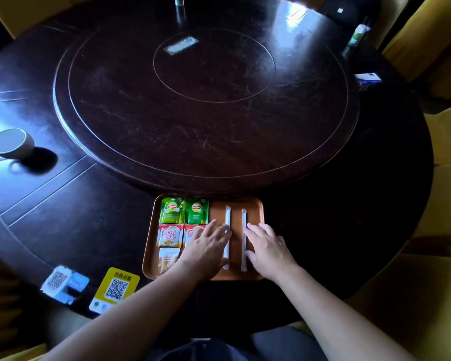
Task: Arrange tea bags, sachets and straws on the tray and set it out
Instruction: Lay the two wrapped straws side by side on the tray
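An orange tray (258, 204) lies on the dark round table in front of me. Two green tea bags (172, 210) (196, 211) sit side by side at its far left. Below them lie two red creamer sachets (169, 235) (190, 231), and a pale sachet (168, 257) nearer me. Two paper-wrapped straws (227, 220) (244, 222) lie parallel on the tray's right half. My left hand (208, 246) rests flat with fingers against the left straw and covers part of the second creamer sachet. My right hand (266, 244) lies flat against the right straw.
A raised lazy Susan (206, 100) fills the table's middle, just beyond the tray. A cup (11, 144) stands at the left. A yellow QR sign (116, 286) and a white QR stand (63, 282) sit near the front edge. Small boxes and a bottle stand at the far right.
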`<state>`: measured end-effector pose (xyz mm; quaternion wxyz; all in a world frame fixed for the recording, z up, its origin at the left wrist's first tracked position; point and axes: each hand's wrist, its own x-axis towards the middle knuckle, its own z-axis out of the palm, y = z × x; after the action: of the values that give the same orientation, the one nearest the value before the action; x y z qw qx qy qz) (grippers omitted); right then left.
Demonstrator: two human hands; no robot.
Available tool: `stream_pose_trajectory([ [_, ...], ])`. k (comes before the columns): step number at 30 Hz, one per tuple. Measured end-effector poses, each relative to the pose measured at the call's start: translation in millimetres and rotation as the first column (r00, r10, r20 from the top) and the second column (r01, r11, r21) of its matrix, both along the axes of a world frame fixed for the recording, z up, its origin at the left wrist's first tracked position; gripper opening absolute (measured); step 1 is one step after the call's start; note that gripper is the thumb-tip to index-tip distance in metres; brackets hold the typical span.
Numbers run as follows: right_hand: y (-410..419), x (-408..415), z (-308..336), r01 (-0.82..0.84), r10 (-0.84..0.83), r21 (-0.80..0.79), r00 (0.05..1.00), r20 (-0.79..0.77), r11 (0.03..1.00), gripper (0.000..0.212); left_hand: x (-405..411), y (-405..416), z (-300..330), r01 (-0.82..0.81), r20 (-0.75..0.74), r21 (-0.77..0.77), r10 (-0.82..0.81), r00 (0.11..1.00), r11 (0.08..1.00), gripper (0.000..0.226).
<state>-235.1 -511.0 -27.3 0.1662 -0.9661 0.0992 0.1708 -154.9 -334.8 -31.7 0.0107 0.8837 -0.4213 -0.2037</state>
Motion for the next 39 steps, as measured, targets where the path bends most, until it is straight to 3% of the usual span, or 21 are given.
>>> stream_pose_trajectory([
  [10, 0, 5, 1, 0.019, -0.019, -0.003, 1.0, -0.005, 1.0, 0.061, 2, -5, 4, -0.021, -0.022, -0.029, 0.02, 1.0, 0.999, 0.075],
  [14, -2, 5, 5, 0.044, -0.046, 0.085, 0.999, 0.023, 0.995, 0.054, 4, 3, 3, -0.08, -0.013, -0.145, 0.079, 0.997, 0.986, 0.07],
  [19, -7, -5, 3, 0.145, -0.182, 0.207, 0.968, 0.174, 0.968, 0.043, 19, 33, 11, -0.247, -0.021, -0.286, 0.252, 0.968, 0.926, 0.057],
  [24, -16, -17, 1, 0.375, -0.431, 0.299, 0.889, 0.151, 0.878, 0.039, 48, 91, 9, -0.559, -0.078, -0.324, 0.567, 0.82, 0.763, 0.051],
  [29, -22, -14, -3, 0.598, -0.627, 0.374, 0.777, -0.056, 0.709, 0.044, 67, 129, 7, -0.823, -0.26, -0.21, 0.781, 0.567, 0.527, 0.054],
  [34, -19, -9, -7, 0.669, -0.675, 0.386, 0.723, -0.143, 0.635, 0.037, 66, 133, 2, -0.825, -0.375, -0.129, 0.744, 0.554, 0.55, 0.037],
  [39, -12, -5, -6, 0.688, -0.694, 0.336, 0.71, -0.124, 0.643, 0.026, 64, 136, 6, -0.837, -0.354, -0.121, 0.765, 0.538, 0.533, 0.025],
])
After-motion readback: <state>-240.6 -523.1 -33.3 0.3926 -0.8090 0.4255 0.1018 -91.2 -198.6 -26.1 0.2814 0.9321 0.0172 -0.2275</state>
